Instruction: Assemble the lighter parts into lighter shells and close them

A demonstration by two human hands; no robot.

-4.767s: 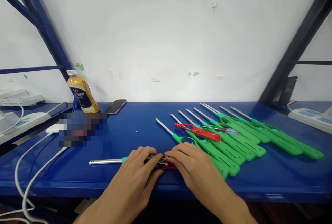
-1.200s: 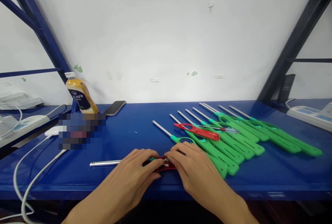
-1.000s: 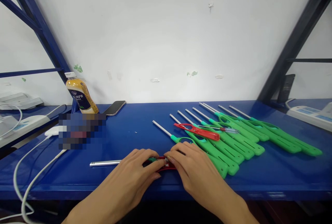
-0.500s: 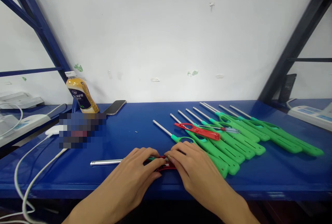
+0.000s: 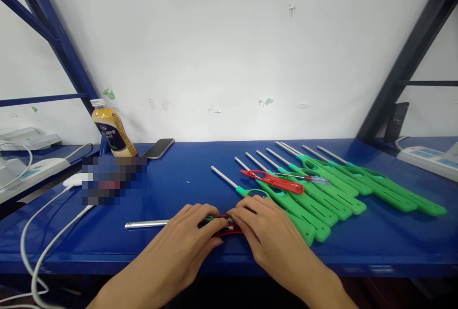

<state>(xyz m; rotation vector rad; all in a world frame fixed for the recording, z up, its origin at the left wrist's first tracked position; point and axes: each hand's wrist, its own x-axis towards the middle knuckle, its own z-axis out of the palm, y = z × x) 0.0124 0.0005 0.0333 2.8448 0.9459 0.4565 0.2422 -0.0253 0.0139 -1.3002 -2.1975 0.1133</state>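
Note:
Near the front edge of the blue table, a red lighter body [image 5: 232, 229] lies between my hands, its inside partly showing. My left hand [image 5: 195, 232] is closed round its left part, where a silver metal tube [image 5: 146, 224] sticks out to the left. The fingers of my right hand [image 5: 259, 225] pinch the right part of the same red body. Both hands' fingertips meet over its middle and hide small parts there. To the right lie several green lighters [image 5: 315, 204] side by side. On top of them rest a red half shell [image 5: 279, 183] and a clear-handled screwdriver [image 5: 317, 179].
A yellow bottle [image 5: 112, 130] stands at the back left beside a phone [image 5: 161, 148]. White cables [image 5: 39, 251] hang over the left edge near a blurred patch. Power strips [image 5: 429, 158] sit at both sides. A tiny piece [image 5: 188, 182] lies mid-table. Behind is a white wall [image 5: 229, 51].

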